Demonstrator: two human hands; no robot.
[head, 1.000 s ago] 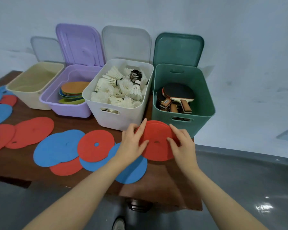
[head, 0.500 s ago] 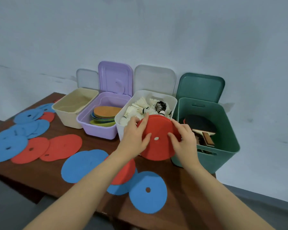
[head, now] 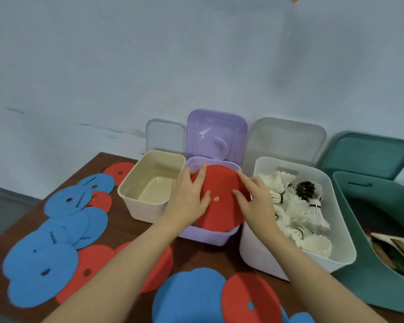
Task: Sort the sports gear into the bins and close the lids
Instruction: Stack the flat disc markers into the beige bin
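Holding: both hands grip the red disc (head: 219, 199) between them, over the purple bin (head: 205, 236).
Left hand (head: 187, 201): fingers on disc's left edge.
Right hand (head: 254, 201): fingers on its right edge.

Two bare forearms, no sleeves, no watch or rings; left hand (head: 189, 198) and right hand (head: 254, 201) ungloved, nails short.

Red disc (head: 220, 197) (orange-dotted centre), purple bin (head: 203, 236).
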